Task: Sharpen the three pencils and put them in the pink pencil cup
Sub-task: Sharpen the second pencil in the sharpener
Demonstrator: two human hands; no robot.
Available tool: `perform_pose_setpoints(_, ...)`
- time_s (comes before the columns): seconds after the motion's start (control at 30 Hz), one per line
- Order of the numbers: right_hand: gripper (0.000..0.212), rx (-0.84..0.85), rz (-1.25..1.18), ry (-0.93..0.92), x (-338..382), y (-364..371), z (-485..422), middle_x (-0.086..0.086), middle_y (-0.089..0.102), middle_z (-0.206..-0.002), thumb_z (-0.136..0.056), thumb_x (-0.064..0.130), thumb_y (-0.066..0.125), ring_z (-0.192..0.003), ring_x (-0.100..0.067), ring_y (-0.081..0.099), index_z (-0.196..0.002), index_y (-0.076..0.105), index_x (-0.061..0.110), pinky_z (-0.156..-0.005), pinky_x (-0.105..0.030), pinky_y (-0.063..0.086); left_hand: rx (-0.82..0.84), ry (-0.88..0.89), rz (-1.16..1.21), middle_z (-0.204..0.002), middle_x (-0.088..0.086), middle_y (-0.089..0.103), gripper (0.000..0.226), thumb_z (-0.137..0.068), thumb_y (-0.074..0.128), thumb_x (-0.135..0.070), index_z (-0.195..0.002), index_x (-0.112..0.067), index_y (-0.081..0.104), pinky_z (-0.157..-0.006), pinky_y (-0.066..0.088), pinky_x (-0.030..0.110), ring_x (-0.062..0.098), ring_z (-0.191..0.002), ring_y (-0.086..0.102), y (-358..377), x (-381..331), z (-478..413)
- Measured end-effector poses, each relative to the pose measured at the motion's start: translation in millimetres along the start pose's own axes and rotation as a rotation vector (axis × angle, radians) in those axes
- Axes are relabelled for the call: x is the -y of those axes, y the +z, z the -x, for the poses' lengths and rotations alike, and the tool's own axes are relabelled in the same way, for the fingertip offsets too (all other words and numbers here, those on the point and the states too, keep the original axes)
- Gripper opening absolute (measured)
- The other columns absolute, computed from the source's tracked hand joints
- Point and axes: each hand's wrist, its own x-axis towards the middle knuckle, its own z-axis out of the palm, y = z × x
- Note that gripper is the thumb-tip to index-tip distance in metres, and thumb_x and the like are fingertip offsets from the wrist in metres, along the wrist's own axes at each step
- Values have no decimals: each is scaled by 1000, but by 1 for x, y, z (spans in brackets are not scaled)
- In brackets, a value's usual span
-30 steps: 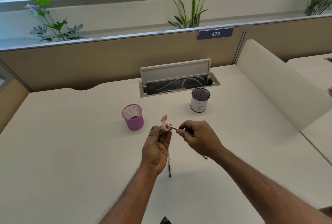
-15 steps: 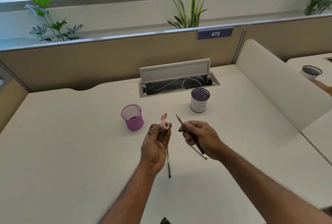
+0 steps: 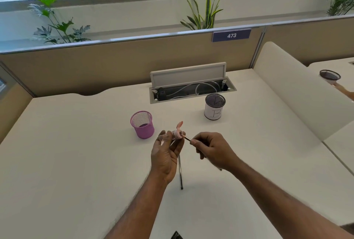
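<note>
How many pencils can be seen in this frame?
2. One pencil is pinched in the right hand, tip at the pink sharpener held by the left hand; a second pencil lies on the desk beneath that hand. A third may be hidden.

Pink wire-mesh pencil cup (image 3: 142, 124), matt smooth desk (image 3: 76, 152), clear plastic sharpener (image 3: 173, 135)

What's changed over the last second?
The right hand drew the pencil out of the pink sharpener, tip up, then brought it back to the sharpener's mouth. The left hand holds the sharpener as before. The pink cup and the spare pencil on the desk have not moved.
</note>
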Motion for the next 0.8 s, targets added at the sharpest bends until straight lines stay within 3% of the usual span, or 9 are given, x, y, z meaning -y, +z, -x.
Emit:
perform_pose_setpoints(0.07, 14, -45, 76, -22, 0, 0, -1, 8, 61, -57, -91, 23, 66, -47, -16, 60, -78, 69, 20, -52, -30, 48, -27, 12, -5, -108, 23, 67, 57, -77, 66, -18, -130, -9, 45, -85, 59, 39, 30, -97, 71, -2, 0, -2)
perform_pose_setpoints(0.23, 11, -110, 496, -269, 5, -6, -5, 12, 61, -68, -87, 34, 69, -58, -9, 53, -85, 72, 23, -54, -31, 47, -61, 101, -144, -109, 22, 66, 59, -86, 65, -12, -137, -5, 38, -82, 59, 41, 33, -99, 70, -10, 5, -8)
perform_pose_setpoints(0.37, 10, -187, 787, -481, 6, -7, -8, 5, 61, -78, -83, 30, 72, -60, -21, 58, -87, 70, 21, -47, -30, 45, -58, 132, -205, -115, 22, 65, 48, -79, 68, -17, -123, -5, 53, -80, 59, 38, 30, -98, 69, -8, 8, -7)
perform_pose_setpoints(0.47, 10, -237, 849, -585, 4, -6, -11, 0, 60, -76, -81, 23, 75, -59, -24, 55, -85, 70, 16, -44, -31, 43, -60, 106, -210, -107, 18, 68, 33, -77, 67, -21, -106, -4, 64, -76, 59, 34, 30, -97, 70, -7, 10, -7)
perform_pose_setpoints(0.67, 10, -254, 854, -657, 2, -7, -14, -4, 58, -74, -83, 21, 74, -58, -24, 52, -82, 71, 11, -46, -32, 41, -123, 85, -229, -99, 11, 72, 48, -75, 68, -28, -115, -1, 62, -68, 57, 27, 20, -88, 72, -6, 16, -5)
perform_pose_setpoints(0.8, 11, -169, 798, -607, 3, -10, -13, -2, 56, -72, -81, 22, 75, -55, -25, 54, -83, 72, 12, -42, -30, 42, -116, 100, -229, -96, 10, 73, 41, -76, 68, -26, -110, -4, 64, -69, 57, 27, 24, -91, 71, -9, 16, -5)
